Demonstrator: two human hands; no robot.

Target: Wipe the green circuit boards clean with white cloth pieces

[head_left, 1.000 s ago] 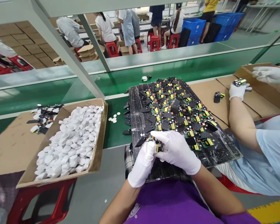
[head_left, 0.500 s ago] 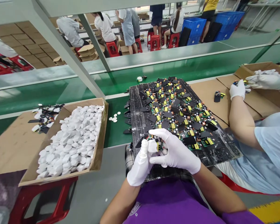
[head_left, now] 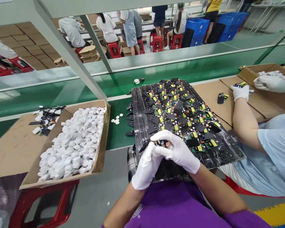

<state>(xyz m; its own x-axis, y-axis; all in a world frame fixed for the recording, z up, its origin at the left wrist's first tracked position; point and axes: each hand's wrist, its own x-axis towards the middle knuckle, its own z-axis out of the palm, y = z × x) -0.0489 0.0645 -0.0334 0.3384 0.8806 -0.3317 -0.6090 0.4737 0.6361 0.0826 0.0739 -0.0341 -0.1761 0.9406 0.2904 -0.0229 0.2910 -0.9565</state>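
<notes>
Both my hands wear white gloves and meet over the near edge of a black board (head_left: 142,117). Between them is a small circuit board (head_left: 165,143) with a black flap sticking out to the left. My left hand (head_left: 147,166) is closed on its left end, thumb up. My right hand (head_left: 177,150) curls its fingers and thumb around the right end. The gloves hide most of the piece. Many similar circuit boards (head_left: 180,109), with yellow parts and black flaps, cover the black board in front of me.
To the left, a shallow cardboard box (head_left: 105,129) holds a heap of white pads (head_left: 71,142); a pile of assemblies (head_left: 46,120) lies beyond it. Several white discs (head_left: 117,120) lie on the green belt. At right, a co-worker's gloved hands (head_left: 241,92) hold a circuit board near another box (head_left: 258,71).
My hands have turned the circuit board and drawn closer together, and the white piece visible on it before is now out of sight. A small assembly on the belt has shifted left.
</notes>
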